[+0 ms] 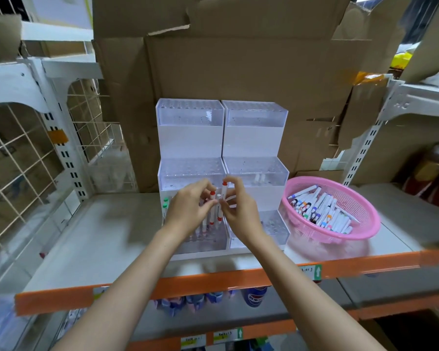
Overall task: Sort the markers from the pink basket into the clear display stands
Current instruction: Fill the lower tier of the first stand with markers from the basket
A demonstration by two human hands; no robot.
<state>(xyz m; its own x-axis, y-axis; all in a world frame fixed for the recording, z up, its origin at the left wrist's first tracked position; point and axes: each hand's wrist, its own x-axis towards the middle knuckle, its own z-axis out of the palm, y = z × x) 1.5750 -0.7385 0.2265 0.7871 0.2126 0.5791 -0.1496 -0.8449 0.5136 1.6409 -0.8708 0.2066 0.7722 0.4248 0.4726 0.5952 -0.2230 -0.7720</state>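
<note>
Together, left hand (pixel 188 209), right hand (pixel 238 211), fingers (pixel 208 204) pinching red-capped markers (pixel 219 203)

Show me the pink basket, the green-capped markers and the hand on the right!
pink basket (pixel 365 225): head view, front rim.
green-capped markers (pixel 165 202): head view, caps.
right hand (pixel 241 211): head view, back of hand.

White red-capped markers (pixel 214 207) stand upright above the tiered clear display stands (pixel 192 138); the pink basket (pixel 360 231) beside them holds many more.

Single head-worn view, looking forward and down, close over the shelf (pixel 117 231), wide-angle.
</note>
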